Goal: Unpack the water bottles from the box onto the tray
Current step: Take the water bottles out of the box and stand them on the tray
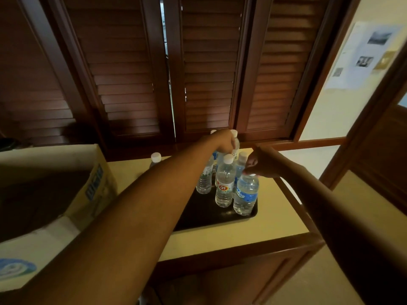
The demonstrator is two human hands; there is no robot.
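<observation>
A black tray (204, 219) lies on the tabletop and carries several clear water bottles. My right hand (261, 164) grips the cap of the front right bottle with the blue label (245, 194), which stands on the tray. My left hand (224, 140) reaches over the back of the group and holds a white-capped bottle (235, 143) near its neck. A bottle with a red and white label (224, 183) stands between the two hands. The open cardboard box (66, 190) sits at the left, its inside dark.
One more bottle (155, 159) shows behind my left forearm, between the box and the tray. The cream tabletop (253, 234) has a wooden edge in front and at the right. Dark louvred shutters (198, 73) stand close behind the table.
</observation>
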